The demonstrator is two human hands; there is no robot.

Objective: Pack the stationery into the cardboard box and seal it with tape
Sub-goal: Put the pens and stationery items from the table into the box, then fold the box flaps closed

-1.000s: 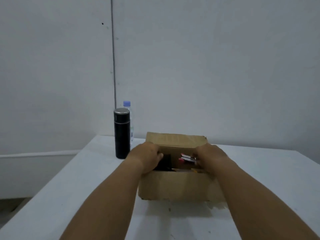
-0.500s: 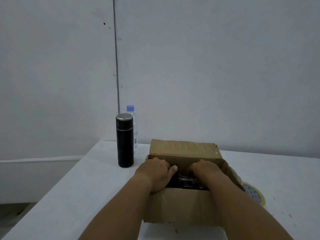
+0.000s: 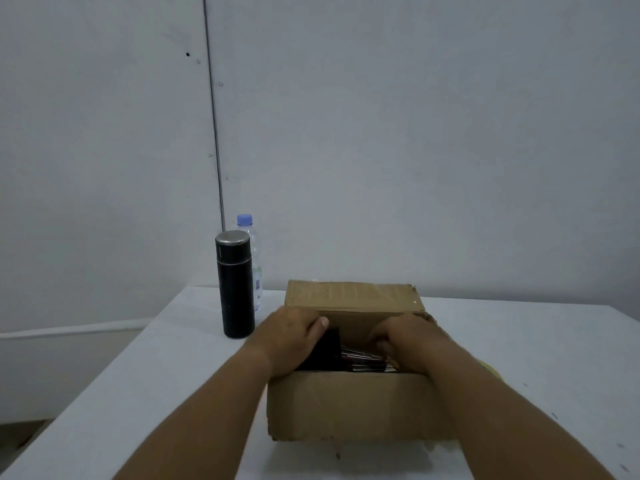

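Observation:
An open cardboard box (image 3: pixel 346 407) stands on the white table, its back flap (image 3: pixel 353 294) upright. Inside lie dark stationery items and pens (image 3: pixel 362 362). My left hand (image 3: pixel 291 336) curls over the box's left side, its fingers around a black item (image 3: pixel 329 344) that stands in the box. My right hand (image 3: pixel 405 341) reaches into the right half, with its fingers curled down on the pens. A yellowish sliver of the tape roll (image 3: pixel 491 370) shows behind my right forearm, on the table to the right of the box.
A black flask (image 3: pixel 234 285) with a metal cap stands left of the box, and a clear water bottle (image 3: pixel 252 258) stands behind it. The table (image 3: pixel 166 368) ends at the left and far edges, with a grey wall behind.
Both hands have sunk lower into the box. The red and white pens that my right hand held up are now down inside. The box looks nearer and the tape roll is mostly hidden.

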